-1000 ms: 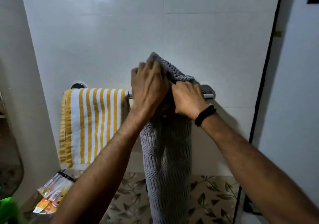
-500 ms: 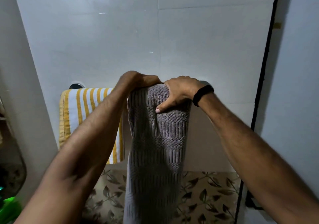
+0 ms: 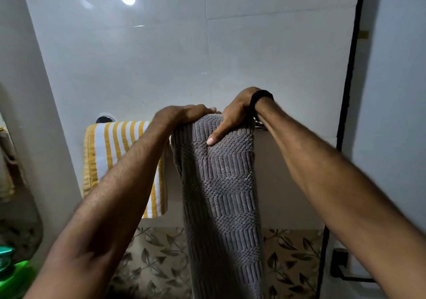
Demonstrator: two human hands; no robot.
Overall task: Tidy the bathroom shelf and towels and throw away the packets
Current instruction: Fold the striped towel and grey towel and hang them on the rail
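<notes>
**Grey towel draped at the rail, both hands on its top fold**

Item 1. The grey towel (image 3: 221, 195) hangs in the centre of the frame, its ribbed length running down past the lower edge. Its top fold lies at rail height against the white tiled wall (image 3: 161, 57).

Item 2. The left hand (image 3: 184, 114) lies over the upper left corner of the fold, fingers curled down across the cloth. How firmly they grip cannot be told; the fingertips are partly hidden behind the fold.

Item 3. The right hand (image 3: 232, 119) sits on the upper right of the fold, fingers closed over the top and the thumb pressed flat on the front face. A black band (image 3: 261, 97) circles that wrist.

Item 4. The yellow-striped towel (image 3: 119, 160) hangs left of centre, just beside the grey one, partly covered by the left forearm. A round rail mount (image 3: 105, 119) shows above its upper left corner.

Item 5. Containers: a green container (image 3: 11, 273) sits at the lower left corner of the frame, blurred; its contents cannot be made out.

Item 6. A leaf-patterned tile band (image 3: 156, 257) runs across the bottom of the wall.
</notes>
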